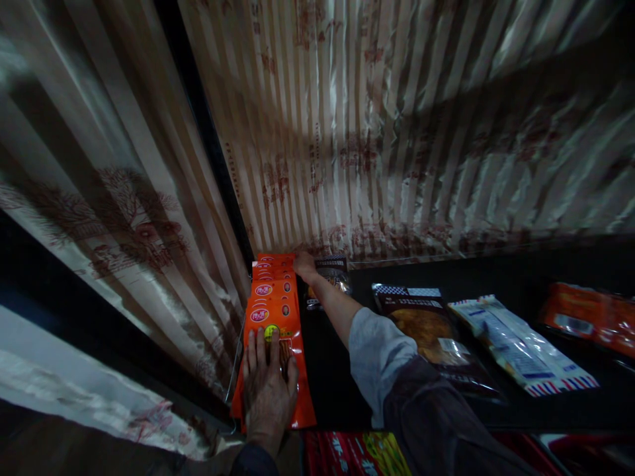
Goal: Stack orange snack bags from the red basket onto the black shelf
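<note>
A row of overlapping orange snack packets (268, 291) runs from front to back along the left end of a black shelf (327, 357). My left hand (268, 390) lies flat on the front packet, fingers stretched forward and slightly apart. Across the shelf reaches my right arm, and my right hand (303, 264) is at the right edge of the rearmost orange packets. Its fingers are dim and partly hidden, so their grip does not show. Just right of that hand lies a dark packet (333, 274), partly covered by my forearm.
A brown packet (421, 324), a white packet with a striped edge (526, 350) and a red-orange packet (580, 317) lie to the right. Red packets (347, 453) sit at the lower front. Patterned curtains (322, 132) hang behind; a dark post (203, 119) stands at the left corner.
</note>
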The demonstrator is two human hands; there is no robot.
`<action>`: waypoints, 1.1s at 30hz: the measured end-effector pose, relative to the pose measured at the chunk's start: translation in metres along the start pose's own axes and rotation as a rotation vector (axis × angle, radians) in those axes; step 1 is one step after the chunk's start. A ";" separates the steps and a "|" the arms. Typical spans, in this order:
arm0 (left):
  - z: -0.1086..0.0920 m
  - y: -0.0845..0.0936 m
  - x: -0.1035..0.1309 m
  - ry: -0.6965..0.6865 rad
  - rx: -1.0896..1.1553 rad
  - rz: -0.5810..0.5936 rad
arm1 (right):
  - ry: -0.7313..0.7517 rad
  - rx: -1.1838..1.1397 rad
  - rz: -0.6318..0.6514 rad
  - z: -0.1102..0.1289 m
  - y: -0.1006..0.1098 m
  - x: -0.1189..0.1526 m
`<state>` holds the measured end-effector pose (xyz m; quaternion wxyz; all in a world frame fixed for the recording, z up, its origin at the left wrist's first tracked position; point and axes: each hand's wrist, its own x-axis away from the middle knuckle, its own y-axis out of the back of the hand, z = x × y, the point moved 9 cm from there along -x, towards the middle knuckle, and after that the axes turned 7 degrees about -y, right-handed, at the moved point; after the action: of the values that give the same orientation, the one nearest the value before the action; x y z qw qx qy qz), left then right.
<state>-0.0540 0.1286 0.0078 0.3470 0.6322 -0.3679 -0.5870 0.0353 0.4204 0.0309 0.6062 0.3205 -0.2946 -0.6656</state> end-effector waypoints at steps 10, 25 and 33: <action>-0.002 0.003 0.000 -0.021 -0.004 -0.021 | 0.095 0.075 -0.032 0.020 0.003 0.010; 0.003 -0.004 0.003 0.023 0.043 0.012 | -0.005 0.085 -0.037 0.011 0.011 0.014; 0.004 -0.006 0.002 0.022 0.036 0.009 | -0.035 0.073 -0.006 0.009 0.004 0.016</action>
<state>-0.0575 0.1296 0.0010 0.3424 0.6431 -0.3775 -0.5715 0.0294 0.4039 0.0382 0.5867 0.3317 -0.3283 -0.6618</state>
